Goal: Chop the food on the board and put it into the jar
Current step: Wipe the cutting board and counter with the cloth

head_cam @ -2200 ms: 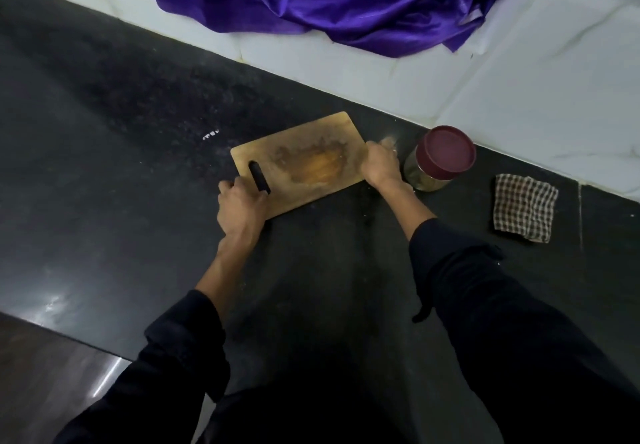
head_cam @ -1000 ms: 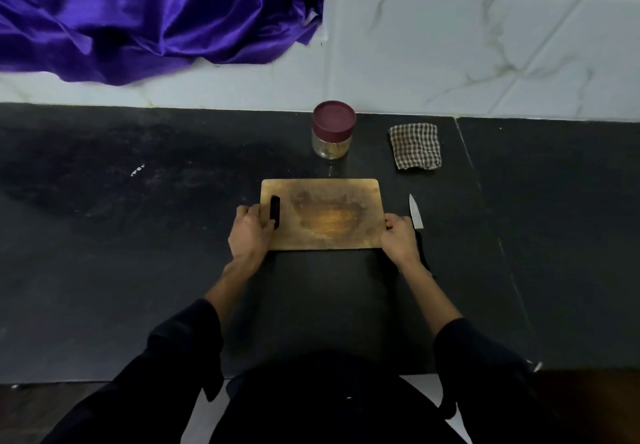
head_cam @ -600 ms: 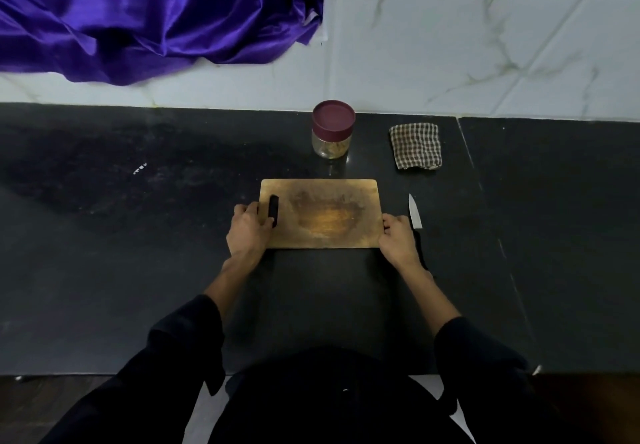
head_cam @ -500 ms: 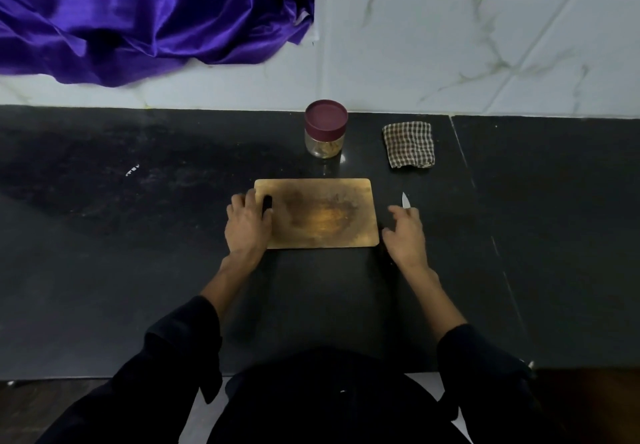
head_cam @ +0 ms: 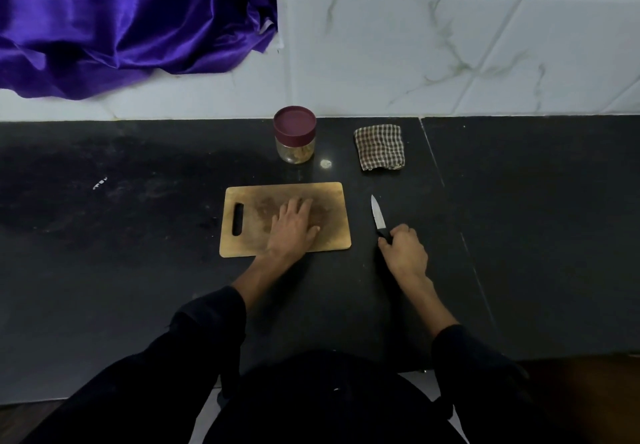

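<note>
Head view, looking down at a dark counter (head_cam: 104, 287). At centre lies a wooden cutting board (head_cam: 242, 249). The left hand (head_cam: 294, 227) rests flat on it, fingers straight and slightly apart, probably steadying it. At 3 o'clock of the board, on the counter, the right hand (head_cam: 403, 253) has its fingers clamped on the handle of a small knife (head_cam: 378, 216), blade pointing to 12 o'clock (likely readying to cut). No food shows on the board. At 12 o'clock stands the jar (head_cam: 295, 143), lid on, something pale inside. A checked cloth (head_cam: 380, 147) lies beside it.
</note>
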`<action>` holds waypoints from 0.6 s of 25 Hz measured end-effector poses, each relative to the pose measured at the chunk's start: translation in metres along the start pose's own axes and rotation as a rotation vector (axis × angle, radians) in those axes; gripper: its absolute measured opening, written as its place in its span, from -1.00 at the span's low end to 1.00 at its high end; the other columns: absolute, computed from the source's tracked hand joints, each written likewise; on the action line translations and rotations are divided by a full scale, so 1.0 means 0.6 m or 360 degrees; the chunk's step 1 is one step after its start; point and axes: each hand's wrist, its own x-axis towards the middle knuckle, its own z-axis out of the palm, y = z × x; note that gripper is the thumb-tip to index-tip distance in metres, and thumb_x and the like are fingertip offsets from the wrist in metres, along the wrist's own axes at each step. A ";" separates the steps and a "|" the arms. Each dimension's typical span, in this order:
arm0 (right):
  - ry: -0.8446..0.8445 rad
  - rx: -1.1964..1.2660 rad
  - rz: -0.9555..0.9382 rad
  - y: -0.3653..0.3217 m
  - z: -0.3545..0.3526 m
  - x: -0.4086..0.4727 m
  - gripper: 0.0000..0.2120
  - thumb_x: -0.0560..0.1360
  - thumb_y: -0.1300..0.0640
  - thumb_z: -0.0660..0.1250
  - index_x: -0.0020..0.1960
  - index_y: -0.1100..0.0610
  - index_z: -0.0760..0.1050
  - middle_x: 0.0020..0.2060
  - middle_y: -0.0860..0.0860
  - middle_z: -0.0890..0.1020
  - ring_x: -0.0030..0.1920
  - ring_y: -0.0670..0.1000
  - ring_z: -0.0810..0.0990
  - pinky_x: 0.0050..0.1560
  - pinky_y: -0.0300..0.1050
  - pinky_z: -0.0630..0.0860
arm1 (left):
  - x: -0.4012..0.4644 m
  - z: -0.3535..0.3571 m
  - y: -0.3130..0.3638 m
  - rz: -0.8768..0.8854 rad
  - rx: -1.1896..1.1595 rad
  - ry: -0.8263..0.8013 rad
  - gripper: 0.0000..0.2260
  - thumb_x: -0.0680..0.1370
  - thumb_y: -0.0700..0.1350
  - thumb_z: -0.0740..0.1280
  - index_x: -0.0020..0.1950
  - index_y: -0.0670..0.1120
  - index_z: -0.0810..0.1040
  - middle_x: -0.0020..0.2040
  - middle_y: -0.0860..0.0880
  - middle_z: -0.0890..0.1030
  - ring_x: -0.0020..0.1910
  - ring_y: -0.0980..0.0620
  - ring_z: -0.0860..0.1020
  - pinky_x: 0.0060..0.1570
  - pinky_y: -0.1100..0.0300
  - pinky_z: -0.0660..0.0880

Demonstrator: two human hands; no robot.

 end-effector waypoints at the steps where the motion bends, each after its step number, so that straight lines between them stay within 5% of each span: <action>1: -0.0001 0.0027 -0.0005 -0.001 -0.003 0.005 -0.65 0.57 0.01 0.31 0.23 0.23 0.41 0.19 0.17 0.49 0.12 0.22 0.57 0.10 0.11 0.52 | 0.001 0.002 0.001 -0.0004 0.0000 -0.0002 -0.43 0.56 0.01 0.29 0.51 -0.05 0.17 0.46 -0.11 0.21 0.41 -0.12 0.26 0.37 -0.14 0.29; 15: -0.0045 0.0152 0.0007 -0.071 0.012 0.082 -0.53 0.53 0.01 0.38 0.31 0.24 0.36 0.23 0.18 0.50 0.17 0.19 0.56 0.09 0.08 0.53 | 0.006 -0.006 0.000 -0.0072 -0.0046 -0.0054 -0.42 0.56 -0.03 0.30 0.52 -0.05 0.16 0.47 -0.10 0.19 0.43 -0.11 0.24 0.39 -0.15 0.26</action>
